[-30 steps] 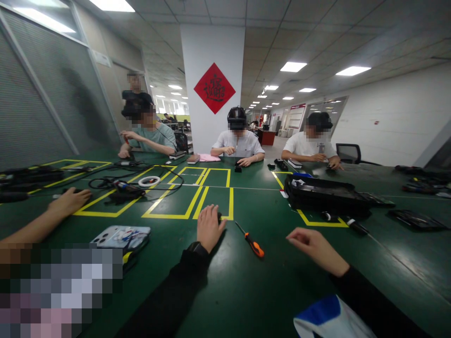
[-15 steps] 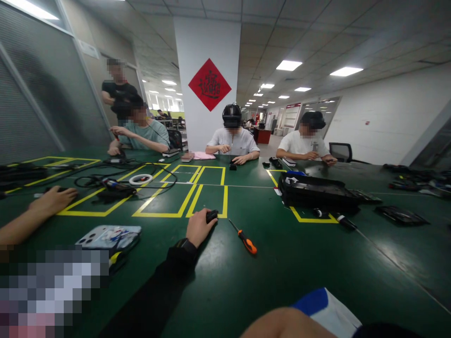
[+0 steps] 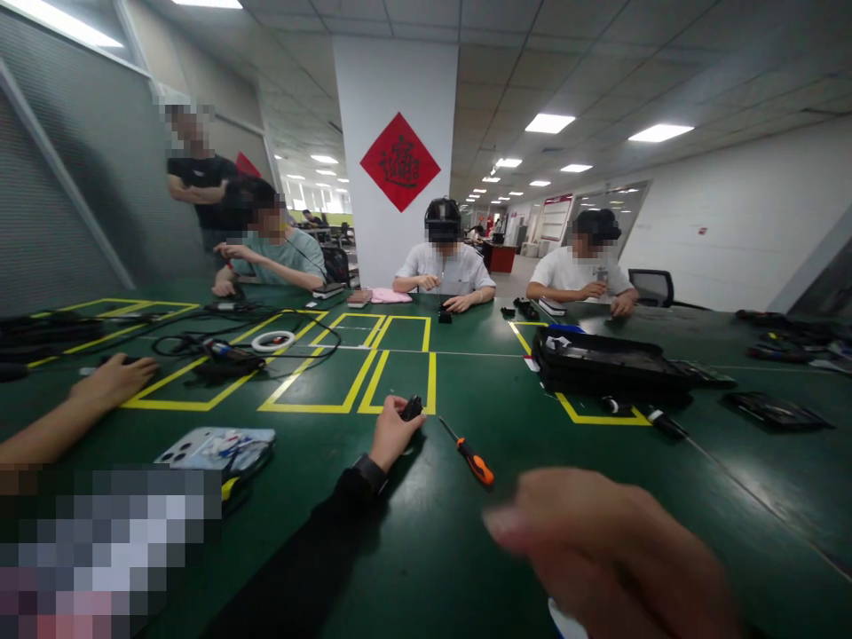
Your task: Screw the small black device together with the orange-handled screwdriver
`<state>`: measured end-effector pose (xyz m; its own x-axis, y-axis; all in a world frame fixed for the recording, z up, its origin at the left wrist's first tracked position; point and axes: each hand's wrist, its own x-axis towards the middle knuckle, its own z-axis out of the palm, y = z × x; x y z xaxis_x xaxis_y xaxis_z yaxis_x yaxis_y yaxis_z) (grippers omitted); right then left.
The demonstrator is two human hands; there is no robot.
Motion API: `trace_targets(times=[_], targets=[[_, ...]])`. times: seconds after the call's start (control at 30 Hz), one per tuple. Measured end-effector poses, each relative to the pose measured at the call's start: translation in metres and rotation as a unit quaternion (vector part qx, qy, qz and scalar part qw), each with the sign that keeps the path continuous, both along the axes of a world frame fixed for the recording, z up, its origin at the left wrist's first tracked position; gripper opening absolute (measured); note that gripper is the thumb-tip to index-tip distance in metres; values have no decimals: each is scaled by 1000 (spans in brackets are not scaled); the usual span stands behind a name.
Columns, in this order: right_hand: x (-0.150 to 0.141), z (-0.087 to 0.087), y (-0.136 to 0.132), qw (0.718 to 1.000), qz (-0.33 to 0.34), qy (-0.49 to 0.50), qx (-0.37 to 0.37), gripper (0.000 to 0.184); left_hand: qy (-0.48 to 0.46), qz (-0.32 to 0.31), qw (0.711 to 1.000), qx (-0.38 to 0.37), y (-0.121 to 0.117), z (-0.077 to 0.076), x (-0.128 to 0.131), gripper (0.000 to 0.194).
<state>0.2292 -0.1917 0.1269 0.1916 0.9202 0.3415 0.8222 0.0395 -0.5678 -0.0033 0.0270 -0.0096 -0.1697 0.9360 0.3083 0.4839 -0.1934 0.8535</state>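
My left hand, with a dark band at the wrist below a black sleeve, pinches a small black part just above the green table. What kind of part it is I cannot make out. Close to the camera, my right hand looms large and smeared by motion; how its fingers stand is unclear. Between the two hands lies a screwdriver with an orange and black handle, its shaft pointing away to the left.
A co-worker's hand rests at the left, near tangled black cables and a white ring. A phone-like item lies nearer. A long black casing sits right of centre. Several people sit opposite.
My left hand has lifted slightly and now grips the black part, having lain over it before. My right hand has risen into view from the bottom edge.
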Motion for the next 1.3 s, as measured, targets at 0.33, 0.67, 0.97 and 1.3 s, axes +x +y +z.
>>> trace_targets(times=[0.33,0.67,0.97,1.3], targets=[[-46,-102,130,966,148,-208,-42,18,-6,-44,999,-20,-11,9,17,39],[-24,-108,147,961,222,166,-14,32,-79,-165,983,-19,-27,18,19,32],[-24,-107,144,947,250,199,-22,33,-169,-218,961,-29,-22,16,18,28],[-23,-110,150,946,260,192,-2,25,-111,-219,969,-9,-25,15,21,26]])
